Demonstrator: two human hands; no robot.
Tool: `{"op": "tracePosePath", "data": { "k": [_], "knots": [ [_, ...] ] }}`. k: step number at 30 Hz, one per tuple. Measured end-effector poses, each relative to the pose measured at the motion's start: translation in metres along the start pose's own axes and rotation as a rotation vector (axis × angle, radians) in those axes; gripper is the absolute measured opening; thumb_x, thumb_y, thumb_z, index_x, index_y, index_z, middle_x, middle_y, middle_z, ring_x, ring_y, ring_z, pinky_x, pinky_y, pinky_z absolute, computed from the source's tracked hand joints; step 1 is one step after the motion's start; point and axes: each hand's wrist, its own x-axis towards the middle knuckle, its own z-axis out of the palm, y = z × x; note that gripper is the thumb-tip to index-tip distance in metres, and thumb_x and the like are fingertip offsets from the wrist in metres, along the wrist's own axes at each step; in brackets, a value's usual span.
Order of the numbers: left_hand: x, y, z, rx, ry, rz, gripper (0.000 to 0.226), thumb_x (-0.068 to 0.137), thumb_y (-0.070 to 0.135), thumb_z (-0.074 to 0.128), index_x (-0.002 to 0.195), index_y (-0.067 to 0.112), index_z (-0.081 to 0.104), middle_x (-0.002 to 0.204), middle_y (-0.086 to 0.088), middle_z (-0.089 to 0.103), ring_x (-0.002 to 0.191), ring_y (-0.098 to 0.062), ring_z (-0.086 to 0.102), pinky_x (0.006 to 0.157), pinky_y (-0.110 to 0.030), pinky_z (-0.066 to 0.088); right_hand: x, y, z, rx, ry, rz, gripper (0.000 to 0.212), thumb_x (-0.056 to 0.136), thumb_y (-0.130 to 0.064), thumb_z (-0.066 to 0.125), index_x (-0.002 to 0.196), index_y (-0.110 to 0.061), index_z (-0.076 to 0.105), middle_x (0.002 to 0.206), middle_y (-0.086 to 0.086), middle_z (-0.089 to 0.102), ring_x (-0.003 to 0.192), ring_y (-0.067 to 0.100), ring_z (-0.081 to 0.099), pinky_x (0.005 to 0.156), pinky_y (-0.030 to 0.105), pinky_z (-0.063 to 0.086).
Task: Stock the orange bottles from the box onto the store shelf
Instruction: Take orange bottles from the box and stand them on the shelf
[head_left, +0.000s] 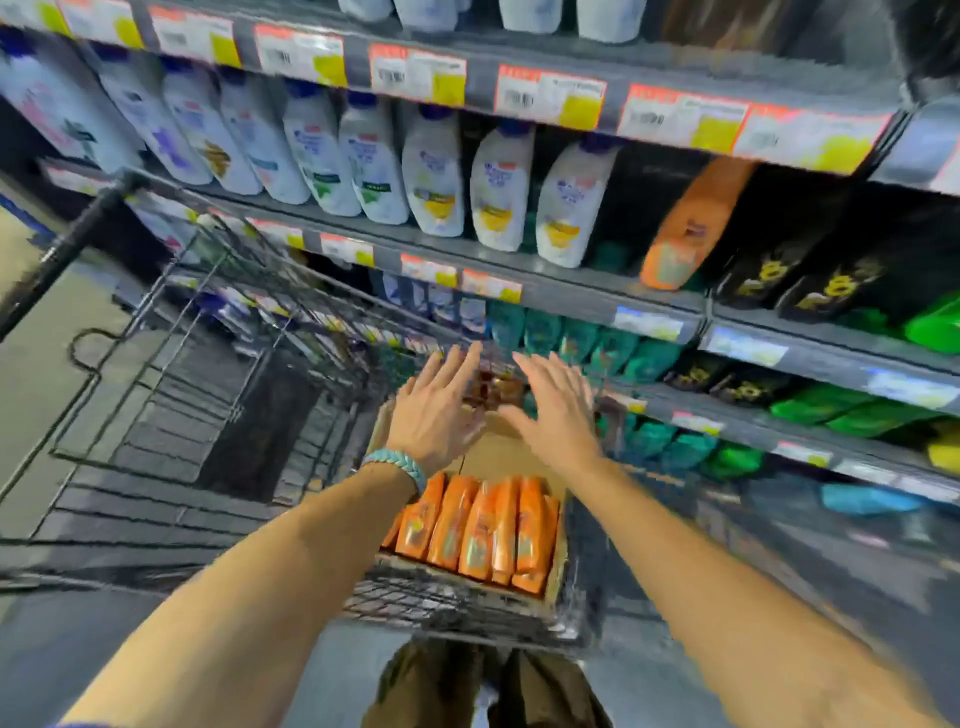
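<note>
Reaching over cart | left hand (434, 410) and right hand (558, 410) spread, empty, above box (498, 452) | orange bottles (483, 525) packed inside, one (691, 223) on shelf (597, 296) | next, probably: lower, grasp bottles.

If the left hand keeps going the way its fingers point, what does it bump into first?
Probably the far wire wall of the cart, just past the fingertips of the left hand. Beyond it are teal bottles on the shelf. The picture is blurry, so depth is uncertain.
</note>
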Motion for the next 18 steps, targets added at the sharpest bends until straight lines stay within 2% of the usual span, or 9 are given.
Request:
{"op": "tracePosePath", "data": {
  "k": [3, 6, 9, 11, 14, 18],
  "knots": [
    [-0.018, -0.016, 0.067, -0.04, -0.142, -0.057, 0.09, 0.087, 0.048, 0.054, 0.149, 0.037, -0.01, 0.159, 0.001, 0.015, 0.144, -0.025, 0.019, 0.106, -0.051, 0.035, -0.015, 0.024, 0.072, 0.007, -0.091, 0.06, 0.068, 0.088, -0.042, 0.064, 0.148, -0.029, 0.035, 0.148, 0.001, 0.042, 0.14, 0.025, 0.03, 0.116, 0.042, 0.018],
    [-0.046, -0.027, 0.128, -0.099, -0.282, -0.134, 0.099, 0.082, 0.045, 0.065, 0.148, 0.039, -0.008, 0.157, -0.006, 0.019, 0.137, -0.034, 0.03, 0.099, -0.048, 0.042, -0.037, 0.042, 0.13, 0.049, -0.197, 0.177, 0.068, 0.088, -0.043, 0.063, 0.148, -0.031, 0.034, 0.14, 0.004, 0.045, 0.132, 0.026, 0.036, 0.108, 0.042, 0.029],
    [-0.068, -0.032, 0.18, -0.155, -0.365, -0.267, 0.106, 0.076, 0.042, 0.074, 0.148, 0.04, -0.003, 0.142, -0.022, 0.032, 0.123, -0.04, 0.04, 0.091, -0.047, 0.042, -0.06, 0.06, 0.185, 0.083, -0.301, 0.312, 0.069, 0.09, -0.046, 0.058, 0.15, -0.034, 0.026, 0.149, 0.009, 0.036, 0.139, 0.03, 0.027, 0.112, 0.043, 0.024],
    [-0.073, -0.036, 0.207, -0.171, -0.38, -0.362, 0.107, 0.073, 0.04, 0.075, 0.148, 0.044, -0.001, 0.131, -0.022, 0.035, 0.117, -0.042, 0.041, 0.087, -0.047, 0.043, -0.073, 0.071, 0.214, 0.1, -0.356, 0.392, 0.073, 0.09, -0.047, 0.058, 0.151, -0.039, 0.019, 0.152, 0.014, 0.031, 0.143, 0.034, 0.022, 0.117, 0.045, 0.018],
    [-0.07, -0.046, 0.227, -0.155, -0.428, -0.465, 0.101, 0.076, 0.036, 0.071, 0.148, 0.044, 0.001, 0.137, -0.023, 0.029, 0.125, -0.042, 0.034, 0.092, -0.051, 0.042, -0.077, 0.078, 0.233, 0.114, -0.413, 0.484, 0.077, 0.089, -0.048, 0.059, 0.151, -0.043, 0.013, 0.14, 0.024, 0.036, 0.133, 0.041, 0.031, 0.113, 0.047, 0.022],
    [-0.073, -0.063, 0.24, -0.119, -0.489, -0.525, 0.1, 0.079, 0.043, 0.07, 0.147, 0.045, -0.004, 0.142, -0.025, 0.024, 0.13, -0.043, 0.028, 0.094, -0.057, 0.038, -0.069, 0.08, 0.25, 0.064, -0.416, 0.533, 0.085, 0.088, -0.052, 0.059, 0.153, -0.037, 0.006, 0.139, 0.026, 0.033, 0.129, 0.042, 0.03, 0.111, 0.048, 0.026]
  ]
}}
